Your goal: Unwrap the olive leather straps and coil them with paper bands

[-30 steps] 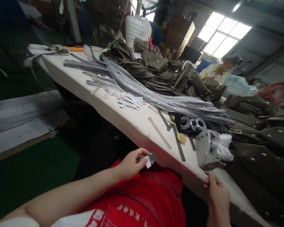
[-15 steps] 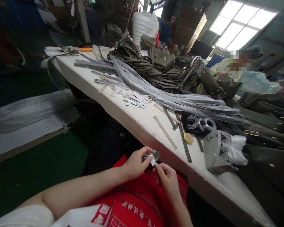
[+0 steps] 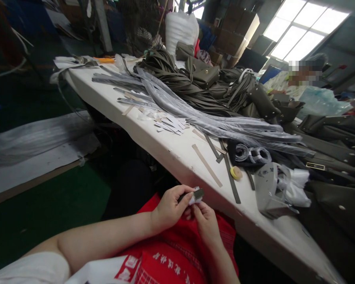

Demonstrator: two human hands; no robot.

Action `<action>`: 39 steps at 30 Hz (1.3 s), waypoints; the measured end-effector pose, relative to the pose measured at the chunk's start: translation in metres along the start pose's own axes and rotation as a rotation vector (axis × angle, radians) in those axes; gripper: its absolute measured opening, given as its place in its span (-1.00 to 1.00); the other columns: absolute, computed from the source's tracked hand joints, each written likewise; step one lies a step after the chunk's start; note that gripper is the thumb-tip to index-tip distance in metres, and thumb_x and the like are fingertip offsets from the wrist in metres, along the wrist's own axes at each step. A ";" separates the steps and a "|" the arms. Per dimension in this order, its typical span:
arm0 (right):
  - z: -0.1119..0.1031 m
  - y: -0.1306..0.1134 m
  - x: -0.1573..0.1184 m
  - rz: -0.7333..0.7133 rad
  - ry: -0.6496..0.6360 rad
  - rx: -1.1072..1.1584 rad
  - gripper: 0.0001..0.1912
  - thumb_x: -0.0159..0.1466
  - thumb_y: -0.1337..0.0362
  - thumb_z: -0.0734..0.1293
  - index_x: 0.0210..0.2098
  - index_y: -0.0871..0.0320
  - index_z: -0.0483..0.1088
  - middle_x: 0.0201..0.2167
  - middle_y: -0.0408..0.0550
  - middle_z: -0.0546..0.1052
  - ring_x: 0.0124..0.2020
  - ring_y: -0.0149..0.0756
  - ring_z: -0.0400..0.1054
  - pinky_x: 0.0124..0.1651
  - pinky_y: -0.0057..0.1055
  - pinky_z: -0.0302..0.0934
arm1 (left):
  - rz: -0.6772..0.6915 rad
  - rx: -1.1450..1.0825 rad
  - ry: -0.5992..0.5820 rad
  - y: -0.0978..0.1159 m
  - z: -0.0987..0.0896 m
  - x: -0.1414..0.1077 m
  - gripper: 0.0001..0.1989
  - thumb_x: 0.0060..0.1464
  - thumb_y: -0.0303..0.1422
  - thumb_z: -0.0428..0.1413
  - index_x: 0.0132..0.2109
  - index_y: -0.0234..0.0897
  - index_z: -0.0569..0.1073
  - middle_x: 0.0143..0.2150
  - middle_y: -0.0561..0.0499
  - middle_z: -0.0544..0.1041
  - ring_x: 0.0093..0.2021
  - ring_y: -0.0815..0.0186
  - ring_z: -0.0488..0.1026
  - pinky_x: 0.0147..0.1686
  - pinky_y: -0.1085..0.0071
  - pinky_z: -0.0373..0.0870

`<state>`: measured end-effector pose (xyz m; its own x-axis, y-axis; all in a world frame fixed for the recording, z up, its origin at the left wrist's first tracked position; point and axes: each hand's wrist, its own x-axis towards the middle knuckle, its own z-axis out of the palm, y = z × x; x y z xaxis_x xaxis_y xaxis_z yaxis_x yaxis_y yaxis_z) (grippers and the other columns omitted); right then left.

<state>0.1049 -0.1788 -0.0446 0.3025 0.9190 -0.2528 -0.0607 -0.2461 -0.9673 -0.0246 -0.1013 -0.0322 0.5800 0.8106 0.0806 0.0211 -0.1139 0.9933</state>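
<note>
My left hand (image 3: 172, 205) pinches a short, dark olive strap (image 3: 198, 194) between thumb and fingers above my lap. Its end sticks out past the fingertips. A small white slip (image 3: 192, 200) lies around the strap near that end; whether it is paper or film I cannot tell. My right hand (image 3: 205, 221) is closed just below, its thumb and fingertips at the slip's lower edge. The rest of the strap is hidden inside the left hand.
The white table (image 3: 177, 157) runs diagonally past my hands. On it lie white paper slips (image 3: 172, 124), film-wrapped straps (image 3: 195, 114), a yellow tape roll (image 3: 235, 172), a clear tape dispenser (image 3: 268, 189) and dark bags (image 3: 207, 75). A person (image 3: 284, 83) sits across.
My right hand has moved up and left, closer to the left hand, bringing its fingers under the strap. The white slip, which hung down before, is now folded closer around the strap.
</note>
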 end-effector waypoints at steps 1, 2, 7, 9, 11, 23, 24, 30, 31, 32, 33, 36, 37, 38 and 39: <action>0.003 0.001 0.002 0.004 0.030 -0.004 -0.56 0.16 -0.09 0.37 -0.52 0.20 0.43 -0.64 -0.12 0.45 -0.60 -0.38 0.29 -0.51 -0.46 0.20 | 0.030 0.014 -0.006 0.002 0.001 -0.002 -0.67 0.28 -0.17 -0.03 -0.09 -0.31 0.50 -0.32 -0.04 0.53 -0.37 0.34 0.46 -0.32 0.45 0.39; 0.005 0.003 0.004 0.006 0.061 -0.009 -0.54 0.12 -0.11 0.39 -0.55 0.20 0.41 -0.68 -0.14 0.42 -0.64 -0.39 0.25 -0.55 -0.47 0.18 | 0.064 0.026 -0.017 0.004 0.002 -0.004 -0.68 0.28 -0.18 -0.03 -0.10 -0.30 0.50 -0.29 -0.05 0.53 -0.34 0.33 0.46 -0.29 0.45 0.39; 0.007 0.000 0.002 -0.006 0.096 -0.101 -0.51 0.13 -0.12 0.37 -0.63 0.17 0.35 -0.75 -0.15 0.37 -0.72 -0.42 0.18 -0.65 -0.49 0.09 | 0.068 0.004 -0.036 0.003 0.002 -0.002 -0.69 0.27 -0.17 -0.01 -0.10 -0.30 0.49 -0.24 -0.06 0.53 -0.26 0.29 0.46 -0.23 0.43 0.37; 0.004 -0.007 -0.005 -0.080 0.077 -0.236 -0.57 0.23 -0.03 0.31 -0.56 0.18 0.42 -0.71 -0.12 0.42 -0.68 -0.39 0.25 -0.60 -0.48 0.16 | -0.022 -0.052 0.008 -0.003 0.000 0.003 -0.65 0.27 -0.13 -0.02 -0.12 -0.32 0.49 -0.28 -0.04 0.53 -0.29 0.30 0.45 -0.27 0.44 0.36; 0.000 -0.014 -0.013 -0.216 0.135 -0.348 -0.69 0.28 0.08 0.29 -0.39 0.18 0.50 -0.63 -0.10 0.48 -0.61 -0.35 0.33 -0.50 -0.46 0.25 | -0.086 -0.112 0.047 -0.009 -0.002 0.006 -0.61 0.26 -0.08 -0.03 -0.17 -0.33 0.49 -0.32 -0.03 0.52 -0.33 0.31 0.42 -0.31 0.46 0.34; 0.007 0.002 -0.017 -0.312 0.035 -0.332 -0.62 0.34 0.19 0.23 0.10 0.13 0.45 -0.44 -0.03 0.59 -0.49 -0.28 0.44 -0.38 -0.41 0.37 | -0.257 -0.250 0.100 -0.016 0.002 0.005 -0.52 0.19 0.04 -0.05 -0.25 -0.32 0.44 -0.52 0.06 0.39 -0.55 0.38 0.30 -0.54 0.48 0.23; 0.008 0.002 -0.017 -0.335 0.020 -0.372 -0.61 0.34 0.20 0.22 0.11 0.12 0.43 -0.42 -0.02 0.60 -0.48 -0.27 0.45 -0.37 -0.41 0.37 | -0.270 -0.233 0.109 -0.016 0.001 0.005 -0.52 0.18 0.05 -0.05 -0.26 -0.32 0.45 -0.52 0.07 0.39 -0.56 0.38 0.29 -0.55 0.47 0.23; 0.005 0.012 -0.009 -0.487 0.054 -0.585 -0.57 0.29 0.20 0.24 0.14 0.03 0.41 -0.52 -0.06 0.59 -0.59 -0.23 0.44 -0.49 -0.40 0.33 | -0.365 -0.250 0.097 -0.021 -0.002 0.010 -0.40 0.02 0.21 0.00 -0.27 -0.29 0.47 -0.55 0.07 0.41 -0.57 0.35 0.28 -0.57 0.47 0.23; 0.002 0.012 -0.006 -0.502 0.123 -0.584 -0.60 0.28 0.19 0.25 0.09 0.01 0.46 -0.49 -0.05 0.60 -0.57 -0.21 0.45 -0.49 -0.39 0.34 | -0.372 -0.262 0.079 -0.021 -0.003 0.012 -0.37 -0.03 0.25 0.02 -0.27 -0.29 0.47 -0.53 0.05 0.44 -0.56 0.34 0.30 -0.55 0.46 0.24; -0.002 0.012 -0.003 -0.515 0.210 -0.578 -0.63 0.26 0.17 0.27 0.04 -0.01 0.49 -0.43 -0.03 0.61 -0.51 -0.18 0.48 -0.45 -0.37 0.37 | -0.377 -0.268 0.066 -0.021 -0.005 0.014 -0.34 -0.08 0.28 0.03 -0.28 -0.28 0.48 -0.52 0.04 0.46 -0.55 0.33 0.30 -0.54 0.46 0.25; -0.006 0.012 -0.001 -0.526 0.302 -0.576 -0.64 0.24 0.16 0.30 0.01 -0.01 0.50 -0.34 0.00 0.62 -0.43 -0.14 0.50 -0.39 -0.34 0.40 | -0.379 -0.270 0.056 -0.020 -0.006 0.016 -0.32 -0.13 0.30 0.05 -0.29 -0.28 0.49 -0.51 0.02 0.48 -0.53 0.32 0.32 -0.53 0.46 0.26; -0.015 0.010 -0.001 -0.536 0.436 -0.598 -0.50 0.11 0.12 0.41 0.05 0.01 0.45 -0.11 0.06 0.57 -0.21 -0.03 0.48 -0.20 -0.25 0.41 | -0.387 -0.270 0.006 -0.018 -0.006 0.021 -0.31 -0.22 0.32 0.10 -0.35 -0.27 0.51 -0.50 0.01 0.50 -0.49 0.28 0.35 -0.48 0.45 0.30; -0.017 0.011 -0.003 -0.517 0.404 -0.611 -0.48 0.07 0.12 0.43 0.04 0.01 0.45 -0.11 0.05 0.57 -0.18 -0.02 0.47 -0.16 -0.24 0.40 | -0.387 -0.268 -0.028 -0.018 -0.004 0.021 -0.32 -0.24 0.32 0.11 -0.38 -0.27 0.51 -0.50 0.01 0.49 -0.47 0.27 0.36 -0.46 0.44 0.31; -0.017 0.013 -0.005 -0.480 0.340 -0.624 -0.50 0.05 0.12 0.45 -0.01 0.02 0.48 -0.14 0.02 0.57 -0.19 -0.04 0.46 -0.14 -0.25 0.38 | -0.389 -0.261 -0.066 -0.019 -0.003 0.022 -0.32 -0.25 0.32 0.11 -0.41 -0.27 0.50 -0.51 0.01 0.48 -0.47 0.26 0.37 -0.45 0.44 0.32; -0.017 0.016 -0.008 -0.427 0.263 -0.636 -0.57 0.04 0.12 0.45 -0.08 0.02 0.50 -0.20 -0.02 0.58 -0.21 -0.06 0.46 -0.16 -0.28 0.37 | -0.393 -0.247 -0.107 -0.020 -0.001 0.022 -0.32 -0.26 0.33 0.11 -0.44 -0.28 0.49 -0.52 0.01 0.47 -0.47 0.26 0.37 -0.45 0.43 0.32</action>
<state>0.1181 -0.1950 -0.0574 0.3957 0.8904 0.2247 0.6392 -0.0913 -0.7636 -0.0132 -0.0812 -0.0502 0.6480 0.6994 -0.3014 0.0695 0.3398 0.9379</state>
